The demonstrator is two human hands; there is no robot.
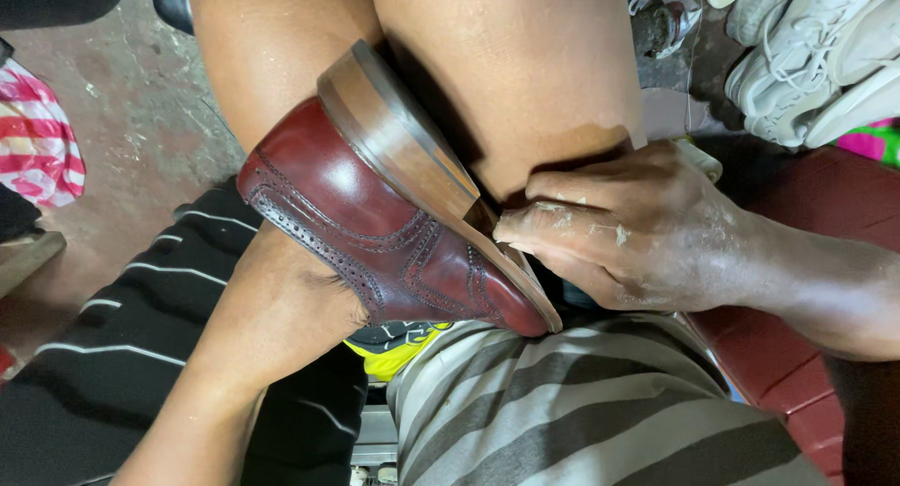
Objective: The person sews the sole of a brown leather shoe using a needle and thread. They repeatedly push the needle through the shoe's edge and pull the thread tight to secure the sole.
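Observation:
A burgundy brogue shoe with a tan layered leather sole lies tilted across my lap, sole up and toe toward me, resting against my bare knees. My left hand is pushed inside the shoe's opening; only the wrist and forearm show, and the fingers are hidden. My right hand, smeared with whitish residue, comes in from the right. Its closed fingers press on the sole's edge near the toe.
Several white sneakers are piled at the top right. A red seat lies under my right arm. A pink-and-white striped cloth is at the left on the concrete floor. A yellow-and-black item sits under the shoe.

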